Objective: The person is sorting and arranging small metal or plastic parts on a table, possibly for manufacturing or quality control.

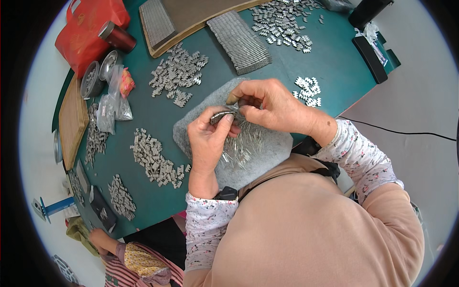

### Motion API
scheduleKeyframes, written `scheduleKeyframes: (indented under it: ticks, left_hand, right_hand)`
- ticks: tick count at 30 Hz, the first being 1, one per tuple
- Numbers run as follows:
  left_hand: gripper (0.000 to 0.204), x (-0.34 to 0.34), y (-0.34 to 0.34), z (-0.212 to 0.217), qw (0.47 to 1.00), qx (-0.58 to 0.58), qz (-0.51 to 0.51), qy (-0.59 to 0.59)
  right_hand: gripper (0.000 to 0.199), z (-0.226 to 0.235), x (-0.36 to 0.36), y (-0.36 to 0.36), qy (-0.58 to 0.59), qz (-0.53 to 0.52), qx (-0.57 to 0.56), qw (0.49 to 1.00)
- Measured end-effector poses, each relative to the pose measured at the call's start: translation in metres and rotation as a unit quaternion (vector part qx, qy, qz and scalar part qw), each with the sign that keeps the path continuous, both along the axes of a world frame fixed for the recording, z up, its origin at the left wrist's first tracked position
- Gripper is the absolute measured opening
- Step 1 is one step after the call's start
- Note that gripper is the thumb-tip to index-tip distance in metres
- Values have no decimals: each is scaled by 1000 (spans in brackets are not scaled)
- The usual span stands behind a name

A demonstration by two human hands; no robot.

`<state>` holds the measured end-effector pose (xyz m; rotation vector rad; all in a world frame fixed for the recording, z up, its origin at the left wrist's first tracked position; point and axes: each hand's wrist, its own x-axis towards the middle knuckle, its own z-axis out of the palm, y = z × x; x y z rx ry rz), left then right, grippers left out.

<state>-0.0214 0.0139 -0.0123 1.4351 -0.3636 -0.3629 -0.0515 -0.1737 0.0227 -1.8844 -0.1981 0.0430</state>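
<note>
My left hand [206, 138] is closed round a short, dark, curved metal link strip [221, 116], pinched between thumb and fingers. Close against it on the right, my right hand [275, 106] is bent with thumb and fingertips drawn together. Whatever sits in that pinch is too small or hidden to name. Below both hands lies a grey felt pad [191, 125] on the green table [287, 62]. A loose heap of thin, shiny metal pins [245, 147] is spread on the pad, partly covered by my fingers.
Zigzag metal link piles lie left [158, 158], beyond the pad [179, 71] and right [307, 91]. Stacked metal strips [239, 42] stand by a wooden-edged tray [191, 19]. A red bag [91, 36], tumbler [117, 37] and plastic bags [107, 112] sit far left. A co-worker's arm [107, 241] shows lower left.
</note>
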Motion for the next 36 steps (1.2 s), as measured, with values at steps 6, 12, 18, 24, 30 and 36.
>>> scheduleKeyframes:
  ticks: [6, 12, 18, 24, 30, 36]
  left_hand:
    - [7, -1, 0, -2, 1000, -12, -10, 4]
    - [7, 0, 2, -1, 999, -17, -14, 24]
    - [8, 1, 2, -1, 999, -27, -14, 28]
    - [8, 1, 3, -1, 999, -26, -18, 28]
    - [7, 0, 4, 0, 999, -24, -16, 26]
    - [8, 0, 3, -2, 1000, -9, -8, 15]
  right_hand:
    - [16, -4, 1, 1, -31, -6, -19, 999]
    - [11, -4, 0, 4, -24, -32, -20, 999]
    - [9, -17, 1, 8, 20, -13, 100, 995]
    - [11, -24, 1, 14, -5, -34, 132, 991]
    - [10, -25, 0, 15, 5, -45, 149, 988]
    - [13, -22, 0, 16, -156, -39, -45, 986]
